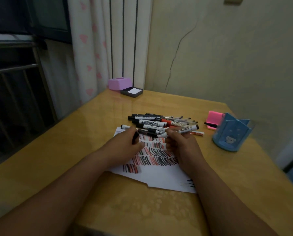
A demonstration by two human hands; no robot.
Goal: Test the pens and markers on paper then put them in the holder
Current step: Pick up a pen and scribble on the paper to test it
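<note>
A white sheet of paper covered with rows of black and red strokes lies at the table's middle. My right hand holds a white marker level above the paper. My left hand grips a black cap just left of the marker's tip. Behind both hands lies a pile of pens and markers. The blue pen holder stands at the right, apart from my hands.
A pink sticky-note pad with a black pen on it sits behind the holder. A purple box and a dark tray stand at the far table corner. The wall runs close behind; the table edge drops off at the left.
</note>
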